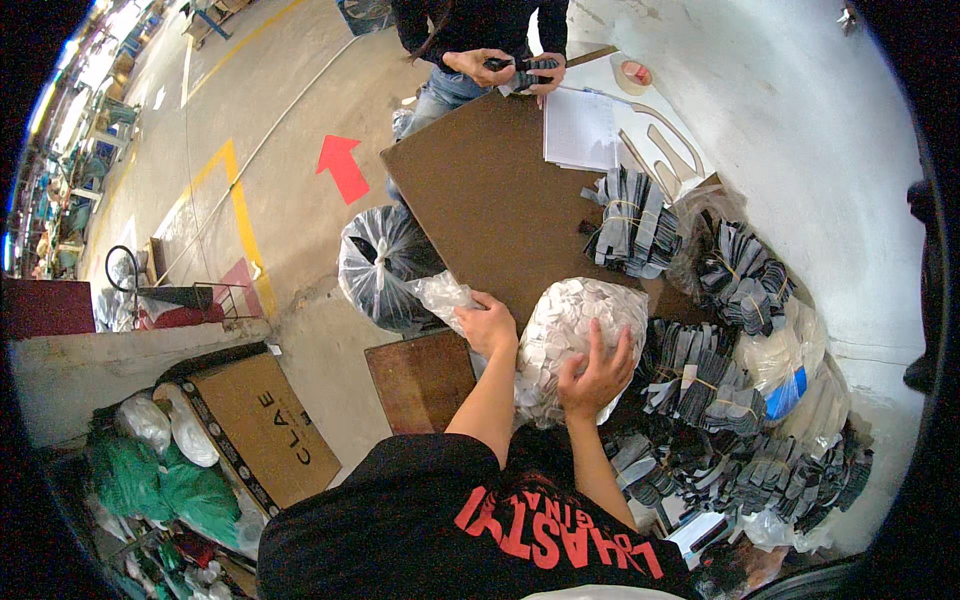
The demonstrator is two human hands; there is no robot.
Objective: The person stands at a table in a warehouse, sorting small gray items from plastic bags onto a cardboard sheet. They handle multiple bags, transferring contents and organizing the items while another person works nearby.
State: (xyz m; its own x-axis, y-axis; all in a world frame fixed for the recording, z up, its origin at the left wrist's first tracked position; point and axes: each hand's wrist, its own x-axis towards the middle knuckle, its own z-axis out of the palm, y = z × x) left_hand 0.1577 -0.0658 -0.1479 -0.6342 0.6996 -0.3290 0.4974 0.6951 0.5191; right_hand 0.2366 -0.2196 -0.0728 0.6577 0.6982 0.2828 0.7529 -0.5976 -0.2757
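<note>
A clear plastic bag of small white flat pieces (562, 312) lies at the near end of the brown table (480, 170). My right hand (598, 372) rests on its side with the fingers spread. To the left of the bag, my left hand (488, 326) is closed round bunched clear plastic (440, 294), which sticks out past the table's left edge. Whether this plastic is the neck of the same bag, I cannot tell. Several rubber-banded bundles of grey and black strips (632, 222) lie beyond and to the right of the bag.
Across the table a person's hands (510, 72) hold a dark strip bundle. Papers (580, 130) and a tape roll (636, 74) lie at the far right. A tied bag of dark material (385, 265) stands left of the table; a cardboard box (265, 425) is at lower left.
</note>
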